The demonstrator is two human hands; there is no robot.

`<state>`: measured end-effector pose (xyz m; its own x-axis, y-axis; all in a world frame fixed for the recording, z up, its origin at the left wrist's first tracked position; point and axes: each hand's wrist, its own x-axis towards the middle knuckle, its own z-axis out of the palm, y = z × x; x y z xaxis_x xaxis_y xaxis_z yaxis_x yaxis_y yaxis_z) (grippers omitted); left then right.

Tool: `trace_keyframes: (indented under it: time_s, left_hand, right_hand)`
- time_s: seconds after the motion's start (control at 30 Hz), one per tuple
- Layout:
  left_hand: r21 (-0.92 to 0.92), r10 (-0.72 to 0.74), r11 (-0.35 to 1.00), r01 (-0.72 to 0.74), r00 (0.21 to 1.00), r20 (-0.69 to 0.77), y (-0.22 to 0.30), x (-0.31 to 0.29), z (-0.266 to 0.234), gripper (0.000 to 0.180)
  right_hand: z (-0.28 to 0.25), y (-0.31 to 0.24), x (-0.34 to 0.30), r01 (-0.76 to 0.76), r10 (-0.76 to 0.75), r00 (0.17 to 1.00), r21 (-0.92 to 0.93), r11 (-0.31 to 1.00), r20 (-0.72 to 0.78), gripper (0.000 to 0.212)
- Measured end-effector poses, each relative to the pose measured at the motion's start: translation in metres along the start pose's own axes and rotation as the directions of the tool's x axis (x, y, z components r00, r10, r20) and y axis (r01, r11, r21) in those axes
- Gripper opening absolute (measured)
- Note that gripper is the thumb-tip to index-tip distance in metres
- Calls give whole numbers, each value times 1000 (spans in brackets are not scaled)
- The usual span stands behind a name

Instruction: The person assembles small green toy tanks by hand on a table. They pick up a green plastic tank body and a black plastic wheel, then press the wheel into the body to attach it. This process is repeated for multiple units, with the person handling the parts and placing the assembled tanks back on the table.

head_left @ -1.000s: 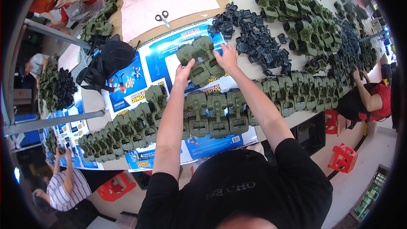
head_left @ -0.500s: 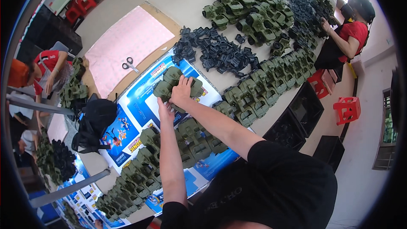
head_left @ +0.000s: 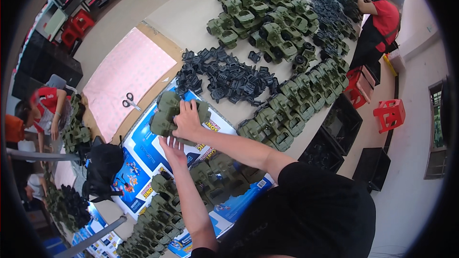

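Observation:
A dark green toy vehicle body (head_left: pixel 165 110) is tilted above the blue-and-white printed sheets on the table. My right hand (head_left: pixel 189 122) is closed on it from above, fingers lying across its top. Palm upward, my left hand (head_left: pixel 173 152) has its fingers apart beside the vehicle's near edge; whether the fingertips touch it is hard to tell. Closest to my forearms is a row of similar green vehicle bodies (head_left: pixel 222 172), partly covered by my right arm. Beyond my hands lies a pile of small black plastic parts (head_left: pixel 229 74).
Scissors (head_left: pixel 130 101) lie on a pink cloth (head_left: pixel 126 76). Another green vehicle row (head_left: pixel 291 110) runs rightward, with a heap of assembled vehicles (head_left: pixel 263 14) behind. A black bag (head_left: pixel 106 162) stands left. Black crates (head_left: pixel 322 153) and a red stool (head_left: pixel 389 114) flank the table. Co-workers are at both sides.
The whole view has shifted, so the table appears farther left and lower. My left hand has opened out with its palm showing. The co-worker at the right now reaches toward the far vehicles.

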<state>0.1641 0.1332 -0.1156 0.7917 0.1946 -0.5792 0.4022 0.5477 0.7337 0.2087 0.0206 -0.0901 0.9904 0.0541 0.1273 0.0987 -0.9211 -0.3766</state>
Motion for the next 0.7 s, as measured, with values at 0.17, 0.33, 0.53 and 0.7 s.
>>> trace_keyframes:
  time_s: [0.17,0.33,0.53,0.7]
  left_hand:
    - [50,103,993,-111,985,142,15,-9,28,70]
    - [159,9,987,-33,989,150,1,-14,12,54]
    - [227,-70,973,36,988,139,-27,-40,17,37]
    - [353,-36,935,23,999,32,-39,-78,4,27]
  right_hand:
    - [-65,62,57,-15,21,999,116,993,-46,35]
    - [-113,154,130,-199,192,978,73,977,84,49]
    - [-110,211,256,-305,290,951,179,935,103,53]
    - [-77,220,359,-306,304,952,73,949,37,56]
